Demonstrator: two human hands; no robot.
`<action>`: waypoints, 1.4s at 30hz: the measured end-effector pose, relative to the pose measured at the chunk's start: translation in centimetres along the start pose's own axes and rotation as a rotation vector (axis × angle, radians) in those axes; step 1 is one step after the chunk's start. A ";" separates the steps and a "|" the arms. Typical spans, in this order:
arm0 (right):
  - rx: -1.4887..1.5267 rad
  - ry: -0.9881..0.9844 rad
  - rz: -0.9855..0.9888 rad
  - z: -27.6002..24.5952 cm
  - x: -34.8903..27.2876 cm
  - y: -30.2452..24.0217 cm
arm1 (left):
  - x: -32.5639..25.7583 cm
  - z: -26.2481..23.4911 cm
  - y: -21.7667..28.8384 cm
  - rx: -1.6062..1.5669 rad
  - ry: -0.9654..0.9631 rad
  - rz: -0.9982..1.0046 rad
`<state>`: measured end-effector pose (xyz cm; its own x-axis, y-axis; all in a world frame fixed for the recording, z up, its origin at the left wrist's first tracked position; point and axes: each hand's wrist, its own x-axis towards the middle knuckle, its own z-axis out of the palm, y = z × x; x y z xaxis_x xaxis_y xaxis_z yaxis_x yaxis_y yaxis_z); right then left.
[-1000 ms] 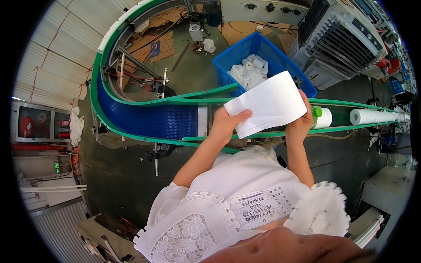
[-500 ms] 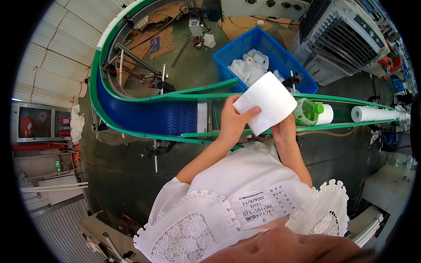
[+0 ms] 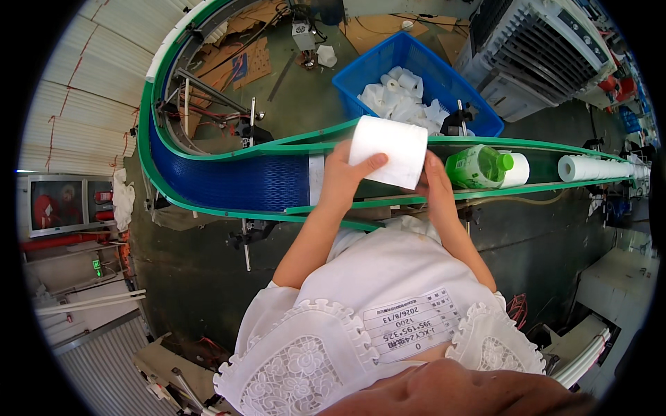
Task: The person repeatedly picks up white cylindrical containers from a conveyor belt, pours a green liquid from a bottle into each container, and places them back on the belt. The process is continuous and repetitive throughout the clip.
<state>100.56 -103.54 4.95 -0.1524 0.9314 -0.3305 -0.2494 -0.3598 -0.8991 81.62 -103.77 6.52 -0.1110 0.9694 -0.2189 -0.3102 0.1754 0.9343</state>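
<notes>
A white roll of toilet paper [image 3: 388, 151] is held up over the near rail of the conveyor, its curved side towards me. My left hand [image 3: 342, 179] grips it from the left, thumb pressed across its front. At the roll's right end, my right hand [image 3: 438, 184] has its fingers stretched upward beside the paper; whether they touch it is unclear. To the right of that hand, a green-labelled bottle with a green cap [image 3: 479, 166] lies on its side in the channel. A white roll [image 3: 515, 170] sits just behind its cap.
Green rails [image 3: 229, 213] edge the blue conveyor belt [image 3: 236, 183], which curves away at left. Further right in the channel lies a row of white rolls [image 3: 596, 168]. A blue crate [image 3: 485, 121] with white paper scraps stands beyond, beside a grey air cooler [image 3: 548, 55].
The roll has moved left and turned more upright. My right hand has slipped from beneath it to its right end, fingers now straighter.
</notes>
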 end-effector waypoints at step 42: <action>-0.364 -0.191 -0.063 -1.5 -2.1 0.5 | -2.5 0.3 1.6 0.807 -0.026 0.423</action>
<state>102.16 -105.54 4.80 -0.3308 0.9118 -0.2435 0.0852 -0.2281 -0.9699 81.64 -105.82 8.63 -0.0410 0.9821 0.1841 0.5080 -0.1382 0.8502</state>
